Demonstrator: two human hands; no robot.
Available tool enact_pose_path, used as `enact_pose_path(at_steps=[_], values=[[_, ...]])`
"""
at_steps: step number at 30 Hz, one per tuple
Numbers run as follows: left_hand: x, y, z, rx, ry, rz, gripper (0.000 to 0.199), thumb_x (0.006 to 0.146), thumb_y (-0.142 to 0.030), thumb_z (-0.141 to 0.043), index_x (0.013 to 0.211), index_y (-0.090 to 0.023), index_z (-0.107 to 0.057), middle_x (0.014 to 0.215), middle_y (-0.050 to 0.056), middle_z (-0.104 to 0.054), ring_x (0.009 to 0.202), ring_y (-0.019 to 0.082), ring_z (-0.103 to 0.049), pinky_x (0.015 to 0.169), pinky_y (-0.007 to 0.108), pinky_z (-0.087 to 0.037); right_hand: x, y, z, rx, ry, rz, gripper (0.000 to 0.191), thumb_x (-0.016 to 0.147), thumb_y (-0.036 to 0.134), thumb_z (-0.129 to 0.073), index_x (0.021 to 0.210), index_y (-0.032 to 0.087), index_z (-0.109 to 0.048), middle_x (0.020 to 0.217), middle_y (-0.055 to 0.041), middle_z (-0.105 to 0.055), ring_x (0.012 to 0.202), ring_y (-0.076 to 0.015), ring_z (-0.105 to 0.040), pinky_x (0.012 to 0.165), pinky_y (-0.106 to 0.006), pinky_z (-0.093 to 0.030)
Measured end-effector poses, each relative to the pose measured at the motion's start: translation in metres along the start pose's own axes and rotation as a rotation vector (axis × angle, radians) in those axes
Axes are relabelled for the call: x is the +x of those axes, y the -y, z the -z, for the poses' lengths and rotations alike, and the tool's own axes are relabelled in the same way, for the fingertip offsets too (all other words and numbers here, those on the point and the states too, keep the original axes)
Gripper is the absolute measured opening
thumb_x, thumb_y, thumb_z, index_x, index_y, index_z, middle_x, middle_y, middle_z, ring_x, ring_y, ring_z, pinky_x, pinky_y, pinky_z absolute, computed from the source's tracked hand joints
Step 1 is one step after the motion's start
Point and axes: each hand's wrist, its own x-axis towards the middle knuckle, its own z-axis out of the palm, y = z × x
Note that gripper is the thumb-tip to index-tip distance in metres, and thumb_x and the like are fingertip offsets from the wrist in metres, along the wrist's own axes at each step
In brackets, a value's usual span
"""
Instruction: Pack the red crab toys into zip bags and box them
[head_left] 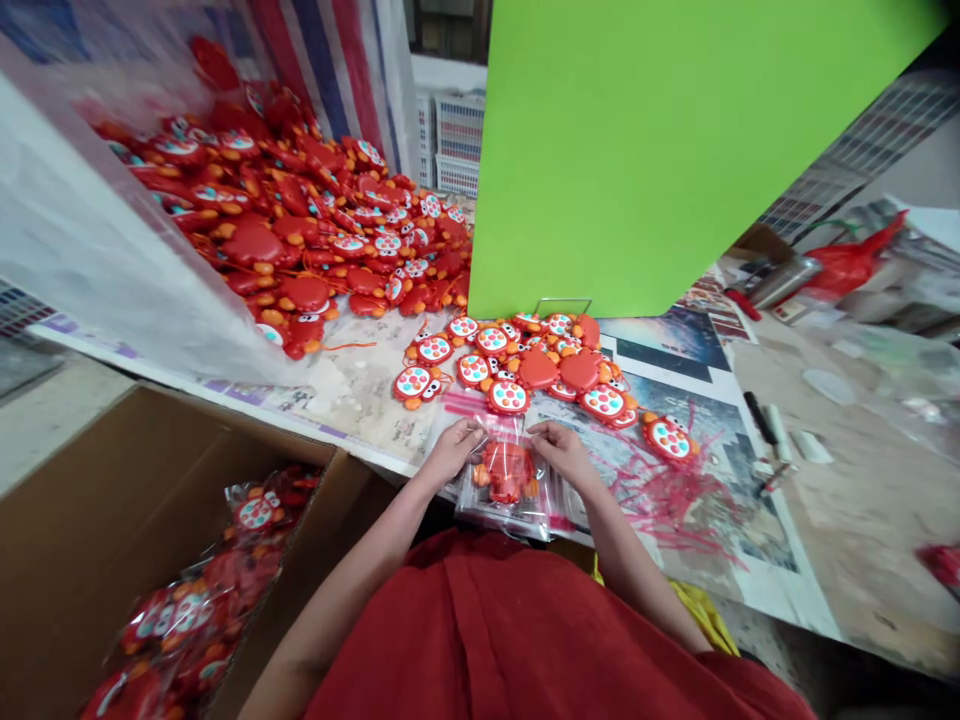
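Observation:
A clear zip bag (pixel 517 515) lies at the table's front edge with a red crab-like toy (pixel 507 470) inside, its plain red side up. My left hand (pixel 457 448) pinches the bag's upper left corner. At the upper right corner, my right hand (pixel 561 450) pinches the same bag between thumb and fingers. Just beyond the hands is a small heap of loose toys (pixel 510 397), many showing white ovals with coloured dots. One toy (pixel 670 438) sits apart to the right. More flat clear bags seem to lie under the held one.
A large pile of toys (pixel 300 240) spills from a striped sack (pixel 360 80) at the back left. A bright green board (pixel 637 150) stands behind the heap. Below left, a cardboard box (pixel 90 500) holds bagged toys (pixel 259 510). Marker pens (pixel 761 418) lie at right.

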Motion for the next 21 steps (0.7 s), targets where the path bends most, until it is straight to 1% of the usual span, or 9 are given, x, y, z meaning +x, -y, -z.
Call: enact_pose_path(at_steps=[3,5,7,9,11,13,16,19,21], values=[[0.001,-0.001,0.001,-0.016,0.016,0.046,0.038,0.073,-0.041,-0.072,0.099,-0.016,-0.061,0.092,0.005,-0.069,0.081,0.015,-0.064,0.065,0.023,-0.052,-0.005,0.002,0.012,0.169,0.001,-0.055,0.028,0.074,0.039,-0.063,0.092,0.018,-0.063,0.064,0.0010,-0.064,0.054,-0.0136,-0.055,0.054,-0.025,-0.043],[0.001,-0.002,0.001,-0.022,0.037,0.070,0.040,0.074,-0.040,-0.072,0.105,-0.016,-0.062,0.096,0.007,-0.071,0.083,0.016,-0.066,0.067,0.025,-0.053,-0.009,0.004,0.019,0.235,-0.004,-0.089,0.032,0.072,0.040,-0.066,0.095,0.018,-0.065,0.063,0.0016,-0.063,0.052,-0.0122,-0.053,0.053,-0.025,-0.042],[0.002,-0.001,0.003,-0.034,0.054,0.071,0.041,0.073,-0.039,-0.072,0.107,-0.015,-0.064,0.098,0.008,-0.072,0.085,0.017,-0.067,0.069,0.027,-0.054,-0.013,0.006,0.022,0.265,-0.016,-0.126,0.032,0.071,0.040,-0.068,0.094,0.018,-0.068,0.063,0.0015,-0.063,0.051,-0.0114,-0.051,0.052,-0.025,-0.041],[0.003,0.000,0.004,-0.053,0.067,0.063,0.037,0.072,-0.037,-0.072,0.101,-0.014,-0.066,0.098,0.009,-0.072,0.086,0.018,-0.067,0.071,0.027,-0.055,-0.015,0.006,0.022,0.273,-0.028,-0.159,0.027,0.069,0.039,-0.068,0.087,0.018,-0.071,0.064,0.0003,-0.064,0.051,-0.0113,-0.050,0.052,-0.025,-0.040],[0.003,0.001,0.006,-0.060,0.069,0.059,0.029,0.072,-0.036,-0.070,0.091,-0.014,-0.067,0.093,0.008,-0.072,0.082,0.017,-0.067,0.070,0.027,-0.054,-0.015,0.004,0.021,0.279,-0.029,-0.179,0.022,0.068,0.036,-0.068,0.079,0.019,-0.072,0.065,-0.0010,-0.066,0.052,-0.0116,-0.051,0.052,-0.025,-0.039],[0.004,0.002,0.007,-0.062,0.059,0.059,0.024,0.072,-0.035,-0.069,0.081,-0.014,-0.066,0.085,0.007,-0.070,0.077,0.015,-0.067,0.068,0.025,-0.054,-0.014,0.003,0.021,0.277,-0.013,-0.181,0.019,0.067,0.033,-0.065,0.076,0.018,-0.072,0.066,-0.0018,-0.067,0.053,-0.0116,-0.052,0.053,-0.025,-0.040],[0.004,0.002,0.007,-0.074,0.060,0.053,0.026,0.072,-0.039,-0.067,0.077,-0.013,-0.064,0.079,0.005,-0.068,0.074,0.015,-0.066,0.065,0.025,-0.054,-0.013,0.004,0.022,0.247,0.023,-0.183,0.020,0.069,0.033,-0.061,0.076,0.017,-0.071,0.069,-0.0036,-0.069,0.056,-0.0125,-0.055,0.056,-0.025,-0.043],[0.003,0.001,0.005,-0.041,0.068,0.031,0.032,0.072,-0.043,-0.070,0.080,-0.013,-0.063,0.084,0.006,-0.069,0.074,0.014,-0.066,0.065,0.024,-0.054,-0.014,0.006,0.021,0.197,0.038,-0.144,0.027,0.075,0.041,-0.057,0.077,0.017,-0.068,0.074,-0.0052,-0.069,0.062,-0.0145,-0.059,0.060,-0.027,-0.046],[0.003,0.001,0.002,-0.009,0.054,0.019,0.038,0.068,-0.043,-0.075,0.087,-0.014,-0.061,0.087,0.005,-0.070,0.072,0.013,-0.065,0.063,0.023,-0.053,-0.013,0.004,0.019,0.160,0.016,-0.080,0.028,0.076,0.045,-0.059,0.081,0.018,-0.063,0.071,-0.0029,-0.066,0.062,-0.0143,-0.057,0.060,-0.027,-0.046]])
